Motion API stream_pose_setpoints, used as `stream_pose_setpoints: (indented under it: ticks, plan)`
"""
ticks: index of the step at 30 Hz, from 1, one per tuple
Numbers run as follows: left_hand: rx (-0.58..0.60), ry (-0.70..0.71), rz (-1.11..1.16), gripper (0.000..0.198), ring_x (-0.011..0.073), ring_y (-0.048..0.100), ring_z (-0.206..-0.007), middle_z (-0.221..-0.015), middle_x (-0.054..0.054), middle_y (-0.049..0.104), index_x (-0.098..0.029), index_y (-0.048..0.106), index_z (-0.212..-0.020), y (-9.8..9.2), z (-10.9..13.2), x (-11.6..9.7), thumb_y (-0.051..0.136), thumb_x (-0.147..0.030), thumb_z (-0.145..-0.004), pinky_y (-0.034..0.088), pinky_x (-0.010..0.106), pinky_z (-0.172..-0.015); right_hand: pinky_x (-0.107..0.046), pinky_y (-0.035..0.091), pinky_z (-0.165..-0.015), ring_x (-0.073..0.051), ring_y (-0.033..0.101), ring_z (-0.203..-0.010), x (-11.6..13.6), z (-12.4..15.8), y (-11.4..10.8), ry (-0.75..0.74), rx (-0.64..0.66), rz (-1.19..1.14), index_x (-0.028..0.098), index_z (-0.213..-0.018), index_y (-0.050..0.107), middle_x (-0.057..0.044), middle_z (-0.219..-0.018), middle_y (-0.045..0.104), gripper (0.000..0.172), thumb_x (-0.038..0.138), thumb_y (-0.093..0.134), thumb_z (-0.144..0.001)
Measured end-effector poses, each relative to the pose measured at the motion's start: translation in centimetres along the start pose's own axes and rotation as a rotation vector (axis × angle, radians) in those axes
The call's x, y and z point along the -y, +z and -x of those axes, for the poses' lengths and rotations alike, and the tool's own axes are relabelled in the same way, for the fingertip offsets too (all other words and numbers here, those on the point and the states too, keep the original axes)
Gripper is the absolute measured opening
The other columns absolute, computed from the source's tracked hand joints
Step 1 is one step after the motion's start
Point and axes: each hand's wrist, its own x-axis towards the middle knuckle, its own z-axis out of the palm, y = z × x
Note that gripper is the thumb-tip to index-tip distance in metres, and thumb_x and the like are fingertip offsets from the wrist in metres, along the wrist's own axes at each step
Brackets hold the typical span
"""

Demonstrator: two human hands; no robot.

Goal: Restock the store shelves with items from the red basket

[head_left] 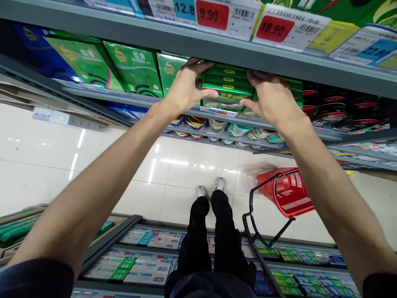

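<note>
1. Item location: a stack of flat green cartons sits on a metal shelf, directly below a price-label rail.
2. Left hand: the fingers stay close together and curve over the stack's upper left side. The thumb extends across the front face.
3. Right hand: the fingers spread slightly over the upper right side. The thumb reaches along the lower front. Grip pressure cannot be determined.
4. Handling assessment: the cartons appear light and stiff, with smooth, possibly slippery print. Take hold at both side edges and squeeze inward, keeping the stack square.
5. Surroundings: tins fill the shelf below. A tilted red shopping basket is below the right forearm.
</note>
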Motion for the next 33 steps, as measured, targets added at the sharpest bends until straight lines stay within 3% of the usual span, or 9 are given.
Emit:
stream_pose_setpoints:
  ticks: [3,6,11,15,20,24,27,30,33]
  plan:
    - [-0.010,-0.042,0.079,0.102,0.0304,0.043,-0.155,-0.171,0.002,0.049,-0.024,0.037,-0.170,0.9,0.8,-0.8,0.064,-0.080,-0.089,0.049,0.056,-0.124,-0.069,0.032,-0.135,-0.045,0.041,-0.159,-0.1,0.2,0.4,-0.016,-0.043,-0.018,0.023,-0.154,0.059,-0.012,-0.162,0.059,0.077,0.070,0.069,-0.094]
    - [-0.019,-0.066,0.185,0.097,0.0304,0.049,-0.155,-0.174,0.002,0.047,-0.029,0.037,-0.172,1.6,0.9,-0.3,0.062,-0.074,-0.090,0.056,0.050,-0.119,-0.070,0.037,-0.131,-0.045,0.045,-0.155,-0.1,0.3,0.5,-0.026,-0.070,-0.015,0.023,-0.153,0.060,-0.013,-0.159,0.062,0.073,0.071,0.064,-0.098]
    - [0.025,-0.040,0.258,0.104,0.0316,0.051,-0.151,-0.167,0.000,0.056,-0.030,0.037,-0.171,1.7,-0.3,1.0,0.063,-0.083,-0.086,0.051,0.062,-0.123,-0.065,0.036,-0.133,-0.042,0.045,-0.155,0.0,0.3,1.0,-0.024,-0.089,-0.013,0.027,-0.154,0.059,-0.010,-0.158,0.064,0.072,0.074,0.055,-0.100]
    - [0.061,-0.007,0.266,0.102,0.0337,0.052,-0.149,-0.156,-0.002,0.067,-0.031,0.043,-0.167,1.2,-0.6,0.6,0.066,-0.084,-0.083,0.044,0.067,-0.128,-0.066,0.036,-0.133,-0.043,0.042,-0.157,0.1,0.0,1.3,0.001,-0.060,-0.006,0.024,-0.157,0.056,-0.013,-0.160,0.061,0.078,0.077,0.049,-0.101]
    - [0.045,0.004,0.187,0.093,0.0331,0.050,-0.152,-0.148,-0.001,0.072,-0.031,0.048,-0.163,-0.1,0.5,-0.7,0.062,-0.083,-0.086,0.044,0.064,-0.127,-0.069,0.032,-0.133,-0.046,0.044,-0.156,1.4,0.3,0.6,0.033,-0.007,0.056,0.016,-0.159,0.054,-0.020,-0.162,0.056,0.082,0.075,0.047,-0.103]
    - [-0.034,-0.017,-0.009,0.084,0.0338,0.048,-0.156,-0.162,0.004,0.061,-0.032,0.049,-0.163,-0.6,2.0,-2.6,0.063,-0.073,-0.091,0.043,0.058,-0.129,-0.071,0.022,-0.136,-0.043,0.036,-0.163,1.1,4.2,-0.6,0.051,-0.037,0.074,0.016,-0.166,0.043,-0.021,-0.170,0.047,0.084,0.071,0.050,-0.104]
    - [-0.025,0.079,-0.127,0.075,0.0373,0.044,-0.160,-0.169,0.012,0.054,-0.027,0.054,-0.161,1.3,2.3,-4.8,0.064,-0.063,-0.095,0.036,0.058,-0.134,-0.072,0.022,-0.136,-0.041,0.029,-0.167,-1.5,7.7,-0.9,0.132,-0.136,0.057,0.019,-0.172,0.033,-0.020,-0.176,0.039,0.092,0.071,0.059,-0.100]
    - [0.057,0.224,-0.157,0.077,0.0402,0.043,-0.161,-0.171,0.015,0.050,-0.022,0.056,-0.160,4.8,1.0,-7.4,0.069,-0.060,-0.094,0.030,0.060,-0.137,-0.071,0.025,-0.135,-0.043,0.030,-0.166,-4.6,9.2,-0.6,0.187,-0.181,0.043,0.016,-0.171,0.035,-0.023,-0.174,0.039,0.104,0.073,0.070,-0.093]
    - [0.076,0.228,-0.189,0.086,0.0438,0.044,-0.160,-0.168,0.022,0.052,-0.016,0.053,-0.163,7.9,-0.9,-9.2,0.074,-0.060,-0.092,0.029,0.061,-0.136,-0.068,0.028,-0.136,-0.040,0.034,-0.165,-6.3,8.9,-0.2,0.170,-0.173,0.033,0.016,-0.168,0.042,-0.021,-0.171,0.044,0.093,0.068,0.069,-0.096]
